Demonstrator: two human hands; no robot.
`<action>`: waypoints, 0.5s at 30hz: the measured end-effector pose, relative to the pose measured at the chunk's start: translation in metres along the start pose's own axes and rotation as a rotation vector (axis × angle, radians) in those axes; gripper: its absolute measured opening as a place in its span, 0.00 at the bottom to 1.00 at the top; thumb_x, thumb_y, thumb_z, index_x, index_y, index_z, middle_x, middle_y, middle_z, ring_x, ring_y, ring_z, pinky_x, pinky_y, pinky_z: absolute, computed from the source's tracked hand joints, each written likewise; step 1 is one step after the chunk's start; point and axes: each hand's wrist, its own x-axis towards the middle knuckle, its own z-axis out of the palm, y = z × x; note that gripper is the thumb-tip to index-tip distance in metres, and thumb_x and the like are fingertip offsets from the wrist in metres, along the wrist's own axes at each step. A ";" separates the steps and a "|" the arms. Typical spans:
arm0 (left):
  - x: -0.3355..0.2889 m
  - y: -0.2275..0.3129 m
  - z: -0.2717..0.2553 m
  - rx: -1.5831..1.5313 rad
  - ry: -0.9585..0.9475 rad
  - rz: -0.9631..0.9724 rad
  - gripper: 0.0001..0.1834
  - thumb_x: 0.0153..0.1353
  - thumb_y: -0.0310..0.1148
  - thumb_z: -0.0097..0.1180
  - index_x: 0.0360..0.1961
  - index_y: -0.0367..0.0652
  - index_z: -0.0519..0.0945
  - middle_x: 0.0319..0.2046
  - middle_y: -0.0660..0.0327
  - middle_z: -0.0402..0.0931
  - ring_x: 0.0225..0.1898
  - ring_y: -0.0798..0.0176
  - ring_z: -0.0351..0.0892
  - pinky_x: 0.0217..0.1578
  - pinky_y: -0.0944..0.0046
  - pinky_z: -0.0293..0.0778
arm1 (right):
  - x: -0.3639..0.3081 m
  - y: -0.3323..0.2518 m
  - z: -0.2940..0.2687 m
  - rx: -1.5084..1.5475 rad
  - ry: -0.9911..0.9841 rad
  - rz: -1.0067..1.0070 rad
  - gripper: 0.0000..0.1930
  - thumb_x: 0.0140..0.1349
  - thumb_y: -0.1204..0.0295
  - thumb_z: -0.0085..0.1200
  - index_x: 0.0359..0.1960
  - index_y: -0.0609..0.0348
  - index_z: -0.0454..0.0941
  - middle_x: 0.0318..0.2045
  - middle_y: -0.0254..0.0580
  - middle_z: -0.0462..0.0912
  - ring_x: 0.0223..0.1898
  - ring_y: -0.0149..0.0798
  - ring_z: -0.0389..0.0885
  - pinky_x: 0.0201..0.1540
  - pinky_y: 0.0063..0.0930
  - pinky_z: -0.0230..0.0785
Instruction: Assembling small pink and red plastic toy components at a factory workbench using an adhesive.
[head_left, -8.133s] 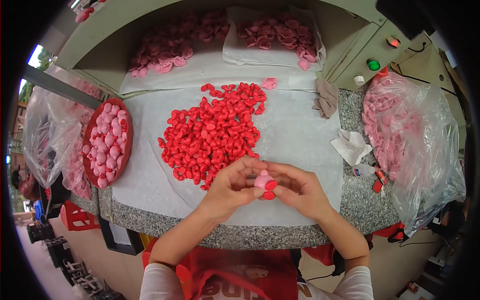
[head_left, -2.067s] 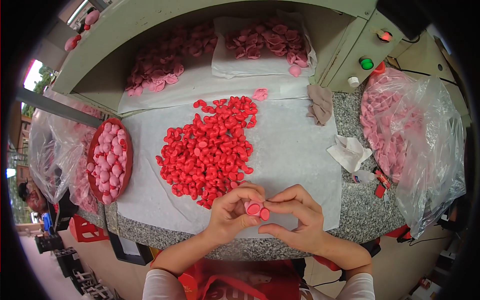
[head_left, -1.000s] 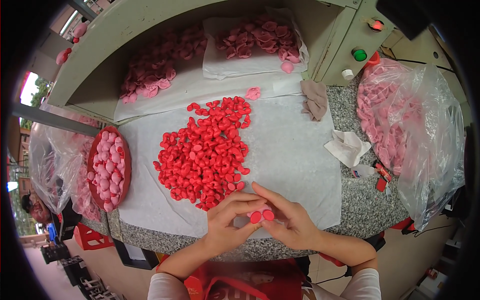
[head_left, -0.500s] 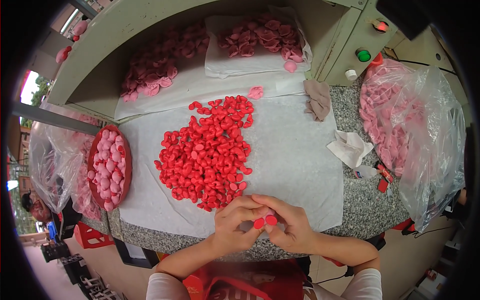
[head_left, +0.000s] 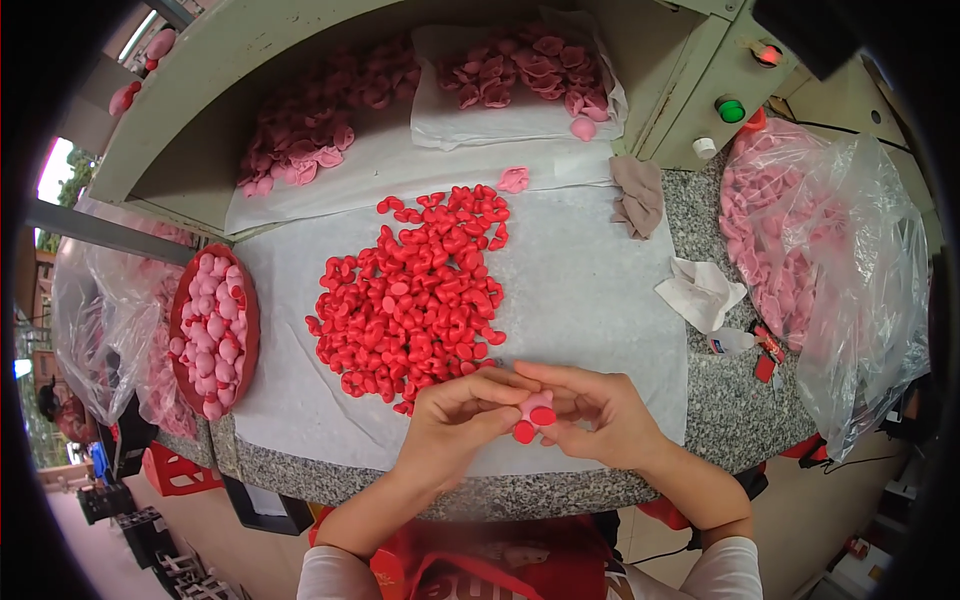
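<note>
Apron cloth in red shows below the forearms, with large pale lettering cut off by the lower edge. To the right, on the speckled stone counter, a small clear bottle has a label whose print is too small to read; just beside it, a red packet bears pale marks equally hard to make out. Over the near part of the white sheet, close to the counter's front edge, a small pink figure with two round red ends sits between the fingers of both hands. The left hand is curled and pinches it from the left with thumb and forefinger. The right hand is half closed, thumb at the red ends and bent fingers against the figure's other side. Beyond them, loose red pieces lie heaped on the sheet; a red basket of pink-and-red figures stands at the left.
</note>
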 end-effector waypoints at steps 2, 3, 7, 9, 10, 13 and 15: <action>0.000 0.004 0.003 -0.053 0.046 -0.029 0.13 0.50 0.18 0.53 0.39 0.33 0.75 0.42 0.54 0.73 0.46 0.58 0.73 0.47 0.60 0.69 | 0.000 0.000 -0.001 0.013 0.011 0.035 0.25 0.54 0.83 0.49 0.56 0.59 0.63 0.45 0.42 0.74 0.40 0.30 0.76 0.33 0.20 0.73; 0.000 0.005 0.005 -0.101 0.085 -0.059 0.14 0.49 0.18 0.53 0.40 0.34 0.75 0.42 0.56 0.73 0.45 0.59 0.73 0.47 0.61 0.69 | 0.001 0.002 -0.001 0.032 0.023 0.064 0.25 0.54 0.83 0.49 0.56 0.59 0.64 0.44 0.43 0.75 0.38 0.31 0.77 0.31 0.20 0.73; 0.000 0.007 0.002 -0.059 0.076 -0.121 0.15 0.49 0.18 0.54 0.41 0.35 0.74 0.40 0.58 0.74 0.44 0.61 0.73 0.46 0.62 0.69 | 0.000 0.001 -0.001 0.099 0.050 0.165 0.24 0.53 0.83 0.50 0.55 0.59 0.65 0.40 0.44 0.77 0.36 0.34 0.79 0.31 0.21 0.74; 0.001 0.008 0.002 -0.025 0.102 -0.168 0.15 0.49 0.18 0.54 0.41 0.34 0.74 0.38 0.58 0.74 0.42 0.62 0.74 0.44 0.63 0.70 | 0.001 0.001 0.000 0.105 0.066 0.172 0.24 0.53 0.84 0.50 0.54 0.59 0.66 0.40 0.44 0.77 0.36 0.34 0.79 0.31 0.21 0.74; 0.000 0.009 0.001 -0.026 0.104 -0.169 0.15 0.49 0.18 0.54 0.41 0.34 0.74 0.38 0.58 0.74 0.42 0.62 0.74 0.44 0.63 0.70 | 0.001 0.001 0.000 0.110 0.084 0.176 0.24 0.53 0.84 0.50 0.54 0.59 0.67 0.40 0.45 0.77 0.35 0.35 0.79 0.32 0.22 0.75; 0.000 0.009 -0.001 -0.039 0.054 -0.189 0.14 0.49 0.18 0.54 0.40 0.34 0.74 0.38 0.57 0.74 0.41 0.63 0.74 0.42 0.64 0.70 | 0.001 0.002 0.000 0.144 0.065 0.159 0.23 0.52 0.85 0.50 0.53 0.59 0.68 0.40 0.45 0.77 0.35 0.35 0.79 0.34 0.23 0.75; 0.001 0.010 0.000 -0.039 0.050 -0.200 0.14 0.49 0.18 0.54 0.39 0.34 0.74 0.37 0.57 0.74 0.40 0.64 0.74 0.41 0.64 0.71 | 0.000 0.002 0.000 0.139 0.063 0.159 0.24 0.52 0.85 0.49 0.53 0.59 0.68 0.40 0.45 0.77 0.36 0.34 0.79 0.34 0.23 0.75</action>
